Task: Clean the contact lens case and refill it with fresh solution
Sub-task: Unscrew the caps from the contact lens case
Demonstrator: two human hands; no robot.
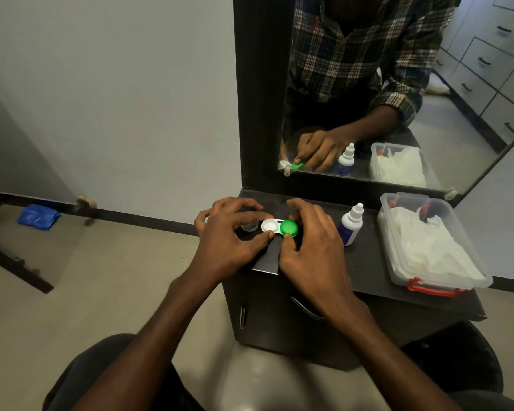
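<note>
on dark counter (365,262) below mirror (398,84), both hands (229,235) (312,247) pinch lens case (279,227).

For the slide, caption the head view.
Left hand steadies the lens case while right hand grips its green cap.

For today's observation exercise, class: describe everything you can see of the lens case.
The lens case is a small white plastic piece with two round wells joined side by side. The left well is open and white inside; the right one wears a green screw cap. It lies flat on the dark counter. The left hand pinches its open side, and the right hand grips the green cap.
</note>
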